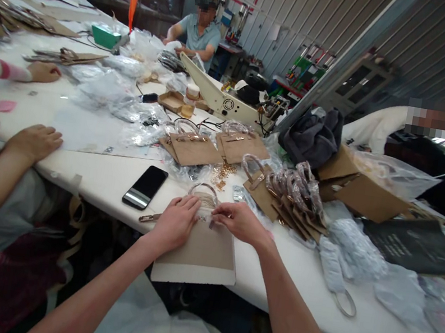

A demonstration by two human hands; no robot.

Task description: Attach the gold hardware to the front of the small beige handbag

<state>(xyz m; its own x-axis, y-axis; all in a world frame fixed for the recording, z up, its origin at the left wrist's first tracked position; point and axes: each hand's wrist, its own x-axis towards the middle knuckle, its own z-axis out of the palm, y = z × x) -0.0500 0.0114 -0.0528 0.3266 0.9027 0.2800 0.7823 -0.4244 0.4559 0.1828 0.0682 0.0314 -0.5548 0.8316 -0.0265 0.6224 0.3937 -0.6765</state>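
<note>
A brown bag panel [200, 253] with a pale lower border lies before me, its lower end past the table's front edge. A curved handle [207, 188] arches from its top. My left hand [176, 221] lies on the panel's upper left, fingers stretched out and pressed down. At the upper right, my right hand [239, 220] is closed in a pinch near small metal bits and clear film; what is between the fingertips is too small to tell. A metal turn-lock strip [149, 217] sticks out left of my left hand. A black phone [145, 187] lies beyond it.
Brown panels with wrapped handles [194, 150] lie ahead, beside scattered gold-coloured hardware [222, 175]. More handled panels [299, 202] are stacked on the right, near plastic-wrapped pieces [355, 251]. A neighbour's hand [34, 143] rests at left. Another person [202, 32] sits across the table.
</note>
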